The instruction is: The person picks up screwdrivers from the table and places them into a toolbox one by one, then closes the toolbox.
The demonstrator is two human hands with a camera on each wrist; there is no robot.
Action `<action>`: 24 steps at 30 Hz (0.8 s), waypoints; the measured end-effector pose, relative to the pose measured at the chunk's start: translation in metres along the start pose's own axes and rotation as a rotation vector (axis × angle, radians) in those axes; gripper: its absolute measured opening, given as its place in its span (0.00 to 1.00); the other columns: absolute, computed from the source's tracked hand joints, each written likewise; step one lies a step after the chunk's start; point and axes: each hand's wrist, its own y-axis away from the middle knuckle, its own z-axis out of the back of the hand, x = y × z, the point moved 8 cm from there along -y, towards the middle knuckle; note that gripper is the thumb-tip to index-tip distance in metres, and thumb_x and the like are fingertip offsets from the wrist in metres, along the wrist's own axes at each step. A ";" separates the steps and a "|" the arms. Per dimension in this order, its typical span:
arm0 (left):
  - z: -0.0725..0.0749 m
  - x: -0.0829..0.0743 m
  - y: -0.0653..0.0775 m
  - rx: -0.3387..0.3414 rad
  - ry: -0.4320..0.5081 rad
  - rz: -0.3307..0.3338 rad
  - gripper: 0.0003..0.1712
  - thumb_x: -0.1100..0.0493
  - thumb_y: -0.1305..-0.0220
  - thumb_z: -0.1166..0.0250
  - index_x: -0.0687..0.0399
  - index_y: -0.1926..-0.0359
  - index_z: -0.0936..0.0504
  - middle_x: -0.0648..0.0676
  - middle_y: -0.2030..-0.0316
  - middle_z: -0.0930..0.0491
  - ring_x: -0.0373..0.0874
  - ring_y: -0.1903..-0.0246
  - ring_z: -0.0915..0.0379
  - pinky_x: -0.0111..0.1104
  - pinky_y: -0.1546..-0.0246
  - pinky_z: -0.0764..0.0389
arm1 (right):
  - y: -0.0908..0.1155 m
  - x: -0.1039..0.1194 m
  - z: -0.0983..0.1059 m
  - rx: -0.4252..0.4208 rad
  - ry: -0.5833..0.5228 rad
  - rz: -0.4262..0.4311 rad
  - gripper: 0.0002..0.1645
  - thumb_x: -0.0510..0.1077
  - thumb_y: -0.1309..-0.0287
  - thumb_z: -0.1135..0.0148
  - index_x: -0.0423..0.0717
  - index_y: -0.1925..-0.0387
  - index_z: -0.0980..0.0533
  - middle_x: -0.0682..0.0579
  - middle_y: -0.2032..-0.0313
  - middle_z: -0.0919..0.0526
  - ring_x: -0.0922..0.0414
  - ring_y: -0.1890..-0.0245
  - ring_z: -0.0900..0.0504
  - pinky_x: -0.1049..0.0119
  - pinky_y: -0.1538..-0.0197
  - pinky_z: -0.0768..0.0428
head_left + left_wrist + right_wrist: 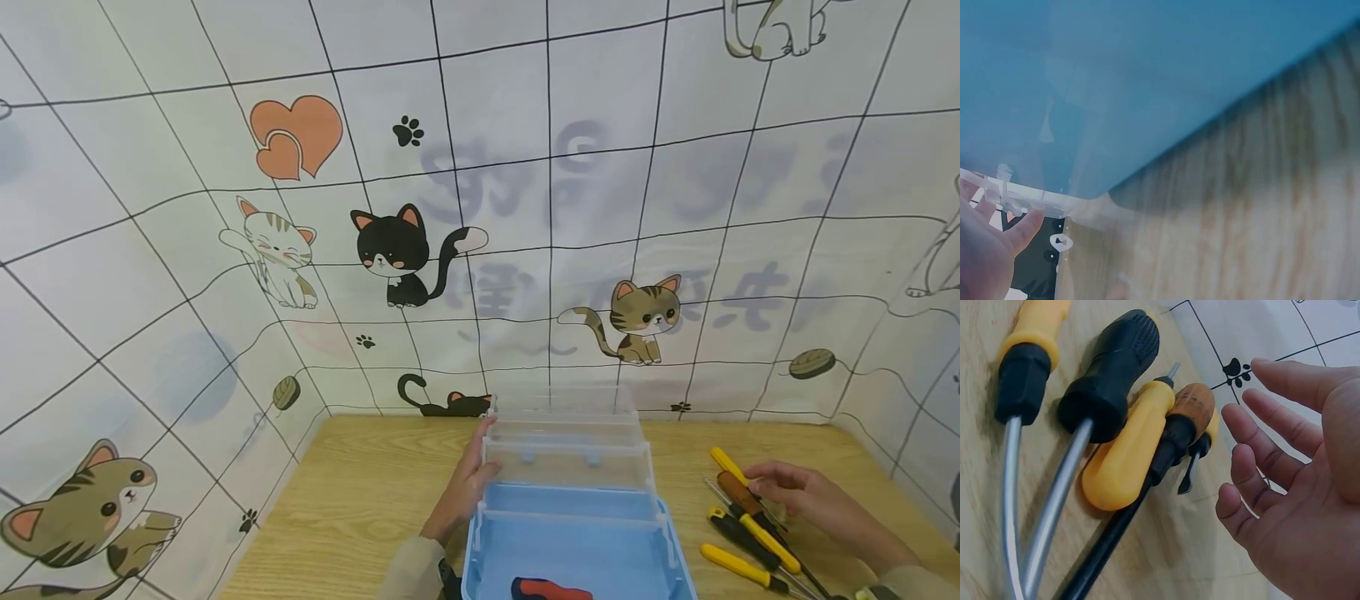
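One blue box [577, 546], on the wooden tabletop [360, 492], with one clear lid [570, 462] tipped up at its far side. One left hand [467, 483], thumb and fingers pinching the lid's left edge, presumably to stop it swinging down. One red-and-black handle [551, 589], lying inside the box, partly cut off by the frame. Five hand tools, seemingly screwdrivers, bunched right of the box, apparently for easy reach: one black-handled tool [1100, 387], one brown-handled tool [1191, 412], three yellow-handled tools [1127, 453]. One right hand [813, 500], just beside the bunch, fingers loosely bent, thumb apart, holding nothing.
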 end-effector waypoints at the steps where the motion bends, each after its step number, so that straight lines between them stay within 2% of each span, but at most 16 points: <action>1: 0.000 0.000 0.000 -0.001 -0.001 0.001 0.39 0.70 0.31 0.53 0.49 0.22 0.53 0.56 0.29 0.43 0.54 0.34 0.42 0.58 0.34 0.42 | 0.000 -0.001 -0.001 0.005 -0.004 0.008 0.29 0.51 0.27 0.51 0.30 0.38 0.32 0.46 0.49 0.19 0.63 0.61 0.26 0.63 0.63 0.26; 6: 0.000 -0.002 0.001 0.009 0.015 -0.005 0.39 0.70 0.31 0.54 0.49 0.23 0.53 0.57 0.31 0.42 0.54 0.35 0.40 0.57 0.36 0.39 | -0.002 -0.005 -0.003 0.013 -0.025 0.021 0.29 0.50 0.27 0.51 0.28 0.38 0.33 0.48 0.50 0.19 0.64 0.62 0.26 0.64 0.64 0.26; 13: -0.001 -0.003 0.000 0.028 0.026 -0.013 0.38 0.70 0.31 0.53 0.51 0.23 0.53 0.57 0.31 0.41 0.53 0.36 0.40 0.55 0.36 0.38 | -0.004 -0.010 -0.005 0.005 -0.042 -0.020 0.30 0.51 0.27 0.50 0.29 0.38 0.33 0.48 0.51 0.18 0.63 0.63 0.26 0.64 0.64 0.26; 20: 0.000 -0.002 -0.001 0.019 -0.003 -0.001 0.40 0.70 0.32 0.52 0.53 0.22 0.55 0.57 0.26 0.49 0.52 0.29 0.49 0.59 0.31 0.50 | -0.007 -0.017 -0.006 0.004 -0.031 -0.043 0.32 0.53 0.28 0.49 0.29 0.38 0.33 0.50 0.54 0.18 0.62 0.65 0.25 0.64 0.66 0.26; 24: 0.000 -0.003 0.000 0.020 -0.003 0.004 0.40 0.70 0.32 0.52 0.53 0.22 0.55 0.57 0.27 0.47 0.53 0.31 0.47 0.59 0.32 0.48 | -0.009 -0.021 -0.008 -0.003 -0.017 -0.046 0.31 0.52 0.30 0.46 0.30 0.38 0.33 0.48 0.56 0.17 0.61 0.66 0.25 0.65 0.66 0.26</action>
